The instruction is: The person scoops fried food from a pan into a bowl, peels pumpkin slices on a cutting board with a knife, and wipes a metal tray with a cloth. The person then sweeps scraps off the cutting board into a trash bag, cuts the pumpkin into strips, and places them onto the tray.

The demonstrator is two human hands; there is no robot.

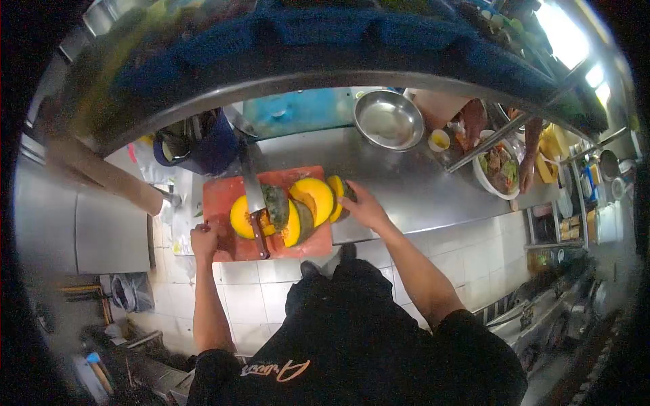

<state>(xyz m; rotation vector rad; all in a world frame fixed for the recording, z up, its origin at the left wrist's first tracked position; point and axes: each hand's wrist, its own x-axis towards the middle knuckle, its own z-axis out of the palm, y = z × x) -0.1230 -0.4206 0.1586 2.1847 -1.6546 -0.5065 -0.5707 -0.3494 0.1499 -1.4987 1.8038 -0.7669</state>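
On a red cutting board (315,242) lie several pieces of pumpkin (313,197) with yellow flesh and dark green rind. A knife (253,194) with a wide blade and brown handle rests across the left pieces, and neither hand touches it. My left hand (205,238) is closed at the board's left edge; what it holds, if anything, is hidden. My right hand (365,206) has its fingers stretched against the rind of the rightmost piece (335,198).
A metal bowl (388,120) stands behind the board, beside a blue board (298,111). A dark blue bin (203,145) holds utensils at the back left. Another person's hands (527,169) are near a white bowl (497,169) at the right. A shelf (325,81) hangs overhead.
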